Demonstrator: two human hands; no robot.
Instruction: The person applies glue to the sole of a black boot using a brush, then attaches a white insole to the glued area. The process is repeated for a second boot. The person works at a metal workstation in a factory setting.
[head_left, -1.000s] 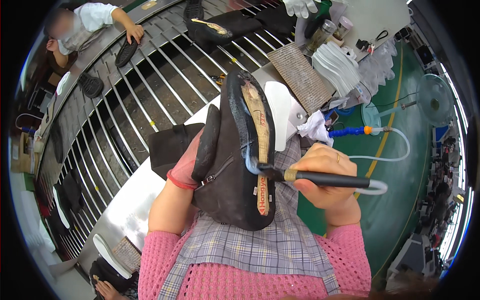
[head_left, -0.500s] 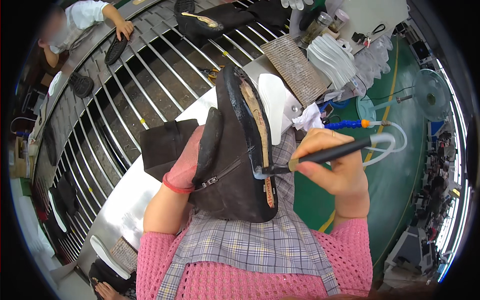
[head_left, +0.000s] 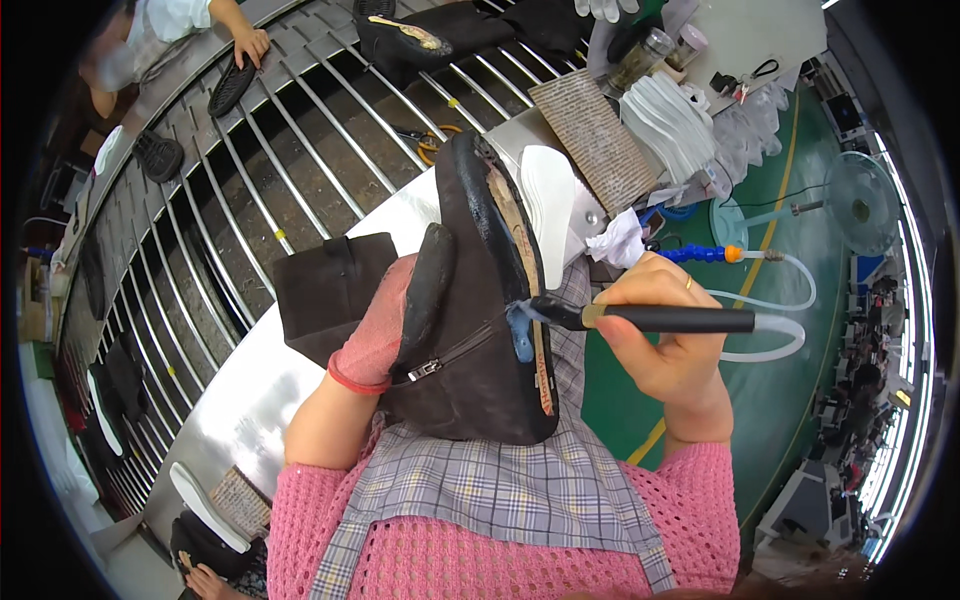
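Note:
My left hand, in a pink-red glove, is closed on a dark brown boot with a side zipper. Part of this hand is hidden, and a dark rounded shape beside it could be glove or boot. The boot's underside is turned to the right, showing a tan strip within a black rim. Blue-grey wet paste lies on that rim. My bare right hand grips a black-handled brush joined to a clear tube. Its bristles touch the rim at the paste.
Metal rollers run along the left, with another boot and soles on them. White insoles, a brown textured board and a blue jointed hose are nearby. A co-worker's hand touches a black sole, far left.
The brush has moved up along the boot's rim and its handle is now nearly level. More blue-grey paste shows below the bristles. My left hand still holds the boot.

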